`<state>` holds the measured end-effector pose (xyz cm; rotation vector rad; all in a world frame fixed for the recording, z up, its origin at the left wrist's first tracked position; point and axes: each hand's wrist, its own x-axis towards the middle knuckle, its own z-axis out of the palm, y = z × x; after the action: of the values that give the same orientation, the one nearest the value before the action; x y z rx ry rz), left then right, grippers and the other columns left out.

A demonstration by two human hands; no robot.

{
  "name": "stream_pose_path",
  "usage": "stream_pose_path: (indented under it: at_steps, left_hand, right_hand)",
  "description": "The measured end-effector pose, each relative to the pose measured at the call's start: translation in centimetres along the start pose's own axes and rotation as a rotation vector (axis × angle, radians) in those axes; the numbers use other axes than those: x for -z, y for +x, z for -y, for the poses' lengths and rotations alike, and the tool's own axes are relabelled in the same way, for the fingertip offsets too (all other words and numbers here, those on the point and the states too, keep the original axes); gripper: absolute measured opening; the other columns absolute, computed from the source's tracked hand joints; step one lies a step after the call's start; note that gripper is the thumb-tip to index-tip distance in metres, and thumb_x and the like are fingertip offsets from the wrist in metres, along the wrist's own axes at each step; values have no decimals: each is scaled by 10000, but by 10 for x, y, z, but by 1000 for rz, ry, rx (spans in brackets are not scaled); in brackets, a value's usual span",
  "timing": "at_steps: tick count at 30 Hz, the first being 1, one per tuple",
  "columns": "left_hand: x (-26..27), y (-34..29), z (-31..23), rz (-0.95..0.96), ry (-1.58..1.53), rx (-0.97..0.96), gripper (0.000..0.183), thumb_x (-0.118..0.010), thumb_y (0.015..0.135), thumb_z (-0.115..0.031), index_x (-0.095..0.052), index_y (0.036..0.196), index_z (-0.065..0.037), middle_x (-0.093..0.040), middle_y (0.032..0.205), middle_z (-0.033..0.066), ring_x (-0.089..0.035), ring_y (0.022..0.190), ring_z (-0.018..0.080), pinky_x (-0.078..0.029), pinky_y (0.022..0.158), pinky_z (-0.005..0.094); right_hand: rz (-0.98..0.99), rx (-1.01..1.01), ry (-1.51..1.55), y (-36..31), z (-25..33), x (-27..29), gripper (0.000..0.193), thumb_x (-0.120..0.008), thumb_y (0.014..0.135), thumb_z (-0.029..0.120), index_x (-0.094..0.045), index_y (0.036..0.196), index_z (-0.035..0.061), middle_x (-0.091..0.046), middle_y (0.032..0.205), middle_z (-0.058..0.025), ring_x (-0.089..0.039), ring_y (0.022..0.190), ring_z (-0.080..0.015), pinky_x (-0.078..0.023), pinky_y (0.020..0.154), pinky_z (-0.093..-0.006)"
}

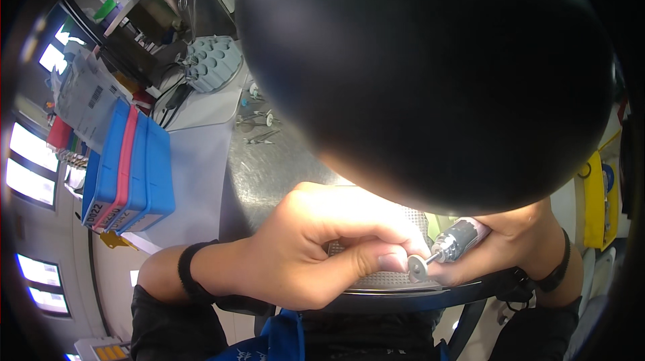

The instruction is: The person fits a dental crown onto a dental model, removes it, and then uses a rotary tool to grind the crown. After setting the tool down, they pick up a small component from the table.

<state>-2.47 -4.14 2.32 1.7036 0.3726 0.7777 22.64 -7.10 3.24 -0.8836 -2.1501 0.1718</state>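
Note:
My right hand [514, 236] is wrapped round a rotary tool handpiece [463, 238], its shaft pointing left. A small pale grinding disc [417, 268] sits on the tip of the shaft. The fingertips of my left hand [302, 247] are pinched together right beside the disc. Whatever lies between them is hidden or too small to make out. Both hands are held over a perforated metal surface [379, 281] at the near edge of the bench. A large black rounded shape [430, 78] blocks the upper middle and right of the view.
Loose rotary bits [262, 120] lie on the metal bench top [265, 179]. Behind them stands a grey-green holder with round holes [213, 64]. Stacked blue and pink trays [151, 173] are on the left, with papers [94, 95] on top. Something yellow [598, 203] hangs at the far right.

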Motion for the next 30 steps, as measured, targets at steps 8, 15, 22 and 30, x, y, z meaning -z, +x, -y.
stream_pose_path:
  at_steps: [8,15,22,30]
  left_hand:
    - [-2,-1,-4,-7,-96,125,110,-718,928,-29,-749,1014,31,-760,957,130,-714,844,182,-543,757,288]
    - [-1,-1,-5,14,-118,170,119,-714,939,-39,-747,1032,28,-759,957,116,-704,865,161,-540,774,282]
    - [-2,-2,-4,7,-165,173,120,-702,953,-54,-748,1037,20,-757,949,105,-696,859,155,-530,776,277]
    - [-2,0,-2,27,-181,199,123,-706,951,-64,-750,1034,16,-761,949,106,-693,870,154,-527,791,289]
  right_hand:
    - [14,45,45,3,-2,-1,412,-927,633,362,-785,870,57,-717,719,-19,-663,557,-148,-492,493,-264]
    - [176,-59,109,2,5,12,480,-954,624,204,-767,1000,-27,-764,986,-135,-745,847,-237,-566,749,-294]
    - [77,-50,117,-1,2,2,452,-936,627,258,-775,963,3,-755,902,-96,-728,754,-213,-556,662,-292]
    - [168,8,87,-1,1,12,557,-958,611,285,-757,1018,-38,-764,979,-143,-744,838,-236,-567,748,-302]
